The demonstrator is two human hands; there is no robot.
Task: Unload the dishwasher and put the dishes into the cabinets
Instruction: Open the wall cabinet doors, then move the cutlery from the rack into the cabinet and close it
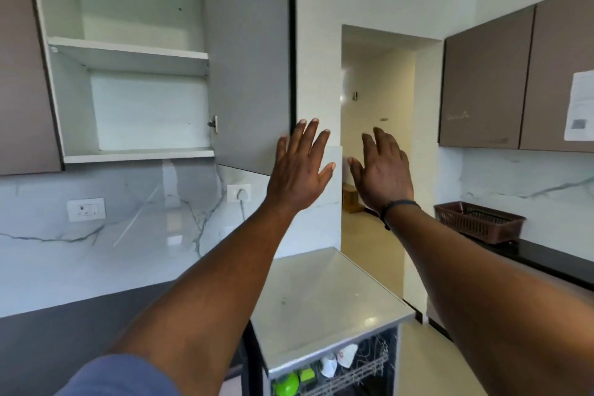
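Observation:
Both arms are raised in front of me. My left hand point(300, 167) has its fingers spread and straight, right at the lower edge of the open grey cabinet door point(249, 58). My right hand point(382, 170) is held up beside it, fingers straight, holding nothing. The wall cabinet point(128, 55) stands open with bare white shelves. At the bottom of the view the dishwasher point(321, 299) is open, and its rack point(350, 373) holds green point(287, 384) and white dishes point(337, 362).
Dark countertop point(64, 331) runs along the left under a marble backsplash with sockets point(86, 210). A brown plastic basket point(479, 222) sits on the right counter below closed brown cabinets point(514, 83). A doorway point(376, 138) opens straight ahead.

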